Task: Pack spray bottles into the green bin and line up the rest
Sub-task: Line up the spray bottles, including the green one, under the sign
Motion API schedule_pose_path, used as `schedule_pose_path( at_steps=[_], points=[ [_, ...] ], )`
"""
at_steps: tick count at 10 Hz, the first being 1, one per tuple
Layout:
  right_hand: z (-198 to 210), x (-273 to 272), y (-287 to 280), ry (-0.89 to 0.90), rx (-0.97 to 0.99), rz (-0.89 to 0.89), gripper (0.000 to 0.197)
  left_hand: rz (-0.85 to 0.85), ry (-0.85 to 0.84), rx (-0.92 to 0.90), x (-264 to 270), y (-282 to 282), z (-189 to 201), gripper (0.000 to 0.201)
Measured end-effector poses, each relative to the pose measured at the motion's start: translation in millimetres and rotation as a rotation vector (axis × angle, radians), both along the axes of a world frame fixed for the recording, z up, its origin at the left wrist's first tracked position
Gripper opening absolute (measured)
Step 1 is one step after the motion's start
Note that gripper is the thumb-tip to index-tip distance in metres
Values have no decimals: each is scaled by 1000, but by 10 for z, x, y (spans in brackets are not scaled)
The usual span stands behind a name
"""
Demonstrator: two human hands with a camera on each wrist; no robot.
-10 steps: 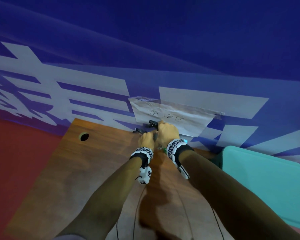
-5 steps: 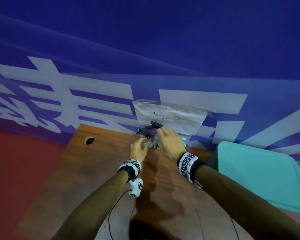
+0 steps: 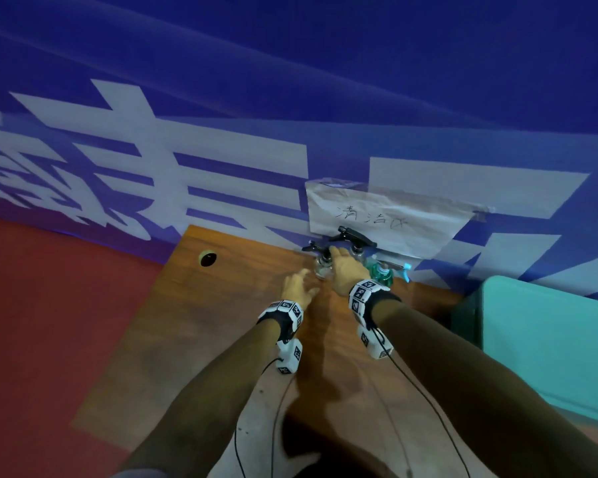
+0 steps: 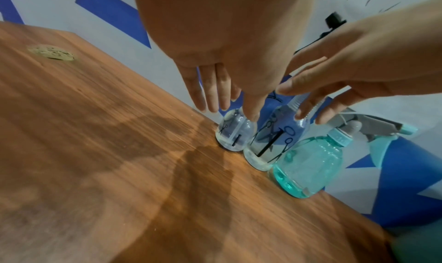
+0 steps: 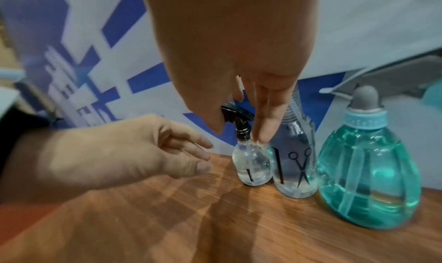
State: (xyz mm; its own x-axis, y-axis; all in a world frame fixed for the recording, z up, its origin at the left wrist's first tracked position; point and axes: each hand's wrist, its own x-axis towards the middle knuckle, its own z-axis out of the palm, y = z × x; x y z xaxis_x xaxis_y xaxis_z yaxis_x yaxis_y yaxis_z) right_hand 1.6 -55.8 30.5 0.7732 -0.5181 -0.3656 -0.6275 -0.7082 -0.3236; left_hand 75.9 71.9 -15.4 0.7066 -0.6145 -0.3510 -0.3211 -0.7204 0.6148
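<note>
Three spray bottles stand in a touching row at the back edge of the wooden counter (image 3: 221,339), against a blue and white banner: a small clear plastic bottle (image 5: 252,169), a taller clear bottle printed with scissors (image 5: 295,169), and a round teal bottle (image 5: 368,180). The left hand (image 5: 114,155) hovers relaxed beside the small one, holding nothing. The right hand (image 3: 346,269), fingers straight, touches the small bottle's shoulder, apparently nudging it into line. The green plastic bin (image 3: 546,343) sits well apart at right.

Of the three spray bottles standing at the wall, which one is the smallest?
The smallest is the clear bottle at the left end of the row, with a black trigger head. Its neighbour, the clear scissors-print bottle, is taller, and the teal bottle is widest.
</note>
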Motion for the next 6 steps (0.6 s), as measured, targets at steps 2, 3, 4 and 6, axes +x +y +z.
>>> schedule_pose_path(
  at_steps=[2,3,4,6],
  points=[
    [-216,264,-117,24,19,-30,54,-9,9,57,243,-231,-241,58],
    [-288,326,-185,43,43,-50,48,11,45,13,316,-372,-286,41],
    [-331,375,-229,40,50,-47,37,-18,18,30,359,-524,-445,31],
    [-444,442,-216,26,11,-90,26,-4,88,48,407,-745,-648,28]
  ],
)
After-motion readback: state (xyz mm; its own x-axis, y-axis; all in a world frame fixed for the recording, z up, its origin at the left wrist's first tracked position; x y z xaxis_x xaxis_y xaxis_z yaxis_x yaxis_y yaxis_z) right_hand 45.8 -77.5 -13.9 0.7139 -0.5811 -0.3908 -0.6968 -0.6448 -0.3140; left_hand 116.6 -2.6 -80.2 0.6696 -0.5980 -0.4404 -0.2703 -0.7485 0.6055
